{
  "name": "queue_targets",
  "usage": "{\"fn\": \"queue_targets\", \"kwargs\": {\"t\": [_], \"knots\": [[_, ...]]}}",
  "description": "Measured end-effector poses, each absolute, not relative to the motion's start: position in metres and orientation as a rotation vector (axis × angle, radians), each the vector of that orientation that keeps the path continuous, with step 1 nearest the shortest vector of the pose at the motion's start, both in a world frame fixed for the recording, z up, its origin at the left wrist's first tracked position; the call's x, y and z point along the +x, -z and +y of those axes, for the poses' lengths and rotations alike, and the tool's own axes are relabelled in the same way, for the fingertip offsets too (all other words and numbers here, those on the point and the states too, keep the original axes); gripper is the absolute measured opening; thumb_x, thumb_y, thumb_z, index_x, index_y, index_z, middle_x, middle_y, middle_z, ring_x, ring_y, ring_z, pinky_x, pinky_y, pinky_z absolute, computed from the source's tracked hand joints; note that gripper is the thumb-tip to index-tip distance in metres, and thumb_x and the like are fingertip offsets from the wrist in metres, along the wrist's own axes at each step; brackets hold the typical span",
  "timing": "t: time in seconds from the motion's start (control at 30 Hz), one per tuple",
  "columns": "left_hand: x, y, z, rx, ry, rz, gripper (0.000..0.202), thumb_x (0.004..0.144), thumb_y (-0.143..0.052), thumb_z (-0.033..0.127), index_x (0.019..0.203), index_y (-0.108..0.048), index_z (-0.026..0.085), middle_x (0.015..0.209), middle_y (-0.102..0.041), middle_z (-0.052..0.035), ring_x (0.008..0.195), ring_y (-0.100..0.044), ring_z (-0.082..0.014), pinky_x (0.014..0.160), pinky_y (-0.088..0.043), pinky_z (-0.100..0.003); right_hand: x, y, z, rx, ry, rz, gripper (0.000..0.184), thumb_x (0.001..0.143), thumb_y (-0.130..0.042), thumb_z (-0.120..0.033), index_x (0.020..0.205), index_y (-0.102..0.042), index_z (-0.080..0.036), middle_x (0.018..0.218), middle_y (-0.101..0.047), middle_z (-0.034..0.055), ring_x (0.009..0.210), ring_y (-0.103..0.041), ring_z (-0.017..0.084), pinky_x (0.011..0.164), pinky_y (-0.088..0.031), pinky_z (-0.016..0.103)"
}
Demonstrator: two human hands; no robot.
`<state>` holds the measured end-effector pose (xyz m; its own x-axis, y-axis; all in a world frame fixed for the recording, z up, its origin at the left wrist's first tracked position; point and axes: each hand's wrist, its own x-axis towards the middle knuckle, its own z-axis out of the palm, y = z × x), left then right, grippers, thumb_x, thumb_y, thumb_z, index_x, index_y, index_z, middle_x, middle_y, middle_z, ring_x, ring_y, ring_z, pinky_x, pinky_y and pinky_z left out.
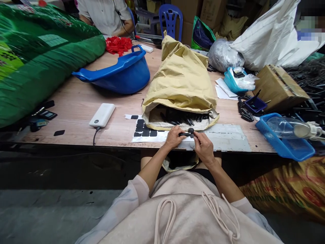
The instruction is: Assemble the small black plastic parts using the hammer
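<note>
At the table's front edge, my left hand (174, 137) is closed on a small black stick-like part (184, 134). My right hand (203, 146) pinches a small black piece with a round head (191, 130), right beside that part; whether the two are joined I cannot tell. Just behind my hands lies a tan paper sack (181, 81), its mouth facing me, with many black parts (177, 117) inside. A white sheet bearing black rounded-square stickers (143, 128) lies to the left, partly under the sack. Under my right hand is a grey plate (228, 137).
A blue basin (122, 76) and a white power bank (102, 115) with a cable stand left. A green sack (43, 57) fills the far left. Blue tray (284, 137), cardboard box (280, 88) and black parts crowd the right. Another person (105, 15) sits across the table.
</note>
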<state>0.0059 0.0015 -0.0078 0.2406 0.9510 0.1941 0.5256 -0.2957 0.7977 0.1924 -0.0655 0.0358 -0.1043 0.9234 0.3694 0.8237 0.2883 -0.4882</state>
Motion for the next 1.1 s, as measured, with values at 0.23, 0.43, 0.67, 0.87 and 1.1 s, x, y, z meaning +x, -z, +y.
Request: {"fn": "queue_targets", "kwargs": {"t": [0.23,0.43,0.67,0.87,1.1], "knots": [[0.006,0.007,-0.001,1.925,-0.941,1.347,0.015,0.078,-0.079,0.012,0.091,-0.079,0.019,0.09,-0.065,-0.0026,0.094,-0.063,-0.0213,0.09,-0.052,-0.036,0.202,-0.032,-0.062,-1.588,-0.175,-1.943,0.036,0.106,-0.043,-0.029,0.128,-0.071,-0.022,0.109,-0.074,0.0088,0.101,-0.069,0.02,0.089,-0.054,0.029],[0.005,0.006,-0.003,1.961,-0.94,1.368,0.018,0.075,-0.08,0.013,0.091,-0.075,0.02,0.094,-0.066,-0.0032,0.097,-0.062,-0.0228,0.092,-0.053,-0.038,0.239,-0.029,-0.028,-1.724,0.09,-1.877,0.035,0.104,-0.046,-0.027,0.126,-0.072,-0.021,0.107,-0.073,0.01,0.1,-0.064,0.023,0.087,-0.049,0.031],[0.005,0.005,-0.004,1.999,-0.919,1.358,0.018,0.077,-0.079,0.015,0.094,-0.075,0.021,0.096,-0.065,-0.0041,0.097,-0.061,-0.0238,0.092,-0.053,-0.039,0.259,-0.001,-0.01,-1.832,0.231,-1.938,0.036,0.098,-0.049,-0.02,0.124,-0.075,-0.022,0.1,-0.069,0.0097,0.091,-0.054,0.023,0.082,-0.043,0.034],[0.002,0.005,-0.005,2.018,-0.873,1.342,0.019,0.081,-0.075,0.015,0.098,-0.078,0.023,0.094,-0.066,-0.0036,0.098,-0.059,-0.0242,0.094,-0.052,-0.041,0.254,0.001,-0.014,-1.867,0.277,-1.957,0.037,0.099,-0.049,-0.023,0.127,-0.073,-0.022,0.101,-0.066,0.0105,0.093,-0.051,0.024,0.082,-0.04,0.035],[0.0,-0.004,-0.007,2.045,-0.841,1.305,0.017,0.083,-0.075,0.017,0.099,-0.078,0.022,0.095,-0.067,-0.0052,0.097,-0.059,-0.0247,0.096,-0.05,-0.042,0.252,-0.004,-0.013,-1.894,0.257,-1.985,0.036,0.099,-0.05,-0.022,0.128,-0.07,-0.02,0.102,-0.064,0.0109,0.095,-0.051,0.025,0.079,-0.039,0.035]]}}
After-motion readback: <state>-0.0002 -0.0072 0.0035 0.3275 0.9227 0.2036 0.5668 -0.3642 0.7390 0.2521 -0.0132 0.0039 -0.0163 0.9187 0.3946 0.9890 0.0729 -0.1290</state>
